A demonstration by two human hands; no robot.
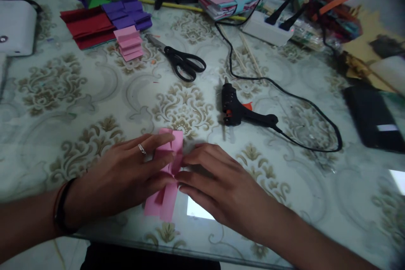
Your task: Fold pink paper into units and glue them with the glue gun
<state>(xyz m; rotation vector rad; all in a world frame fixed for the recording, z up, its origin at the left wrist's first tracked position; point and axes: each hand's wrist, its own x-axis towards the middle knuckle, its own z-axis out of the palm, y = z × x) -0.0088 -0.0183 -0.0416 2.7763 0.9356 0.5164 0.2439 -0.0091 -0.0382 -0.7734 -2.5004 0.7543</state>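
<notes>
A folded strip of pink paper (169,202) lies near the front edge of the glass-topped table, creased along its length. My left hand (126,173), with a ring and a dark wristband, rests across it, fingers stretched out and slightly apart on the paper. From the other side, my right hand (218,181) has its fingertips bent together at the strip's right edge, pinching the fold there. Parts of the strip are hidden under the left fingers. Beyond the hands lie a black glue gun (236,105) and black-handled scissors (183,61).
Pleated pink paper (129,44), red paper (87,27) and purple paper (126,12) lie at the back left. A power strip (267,29) feeds a black cord (303,93) looping around the right side. A dark phone (373,116) is at far right, a white device (17,27) far left.
</notes>
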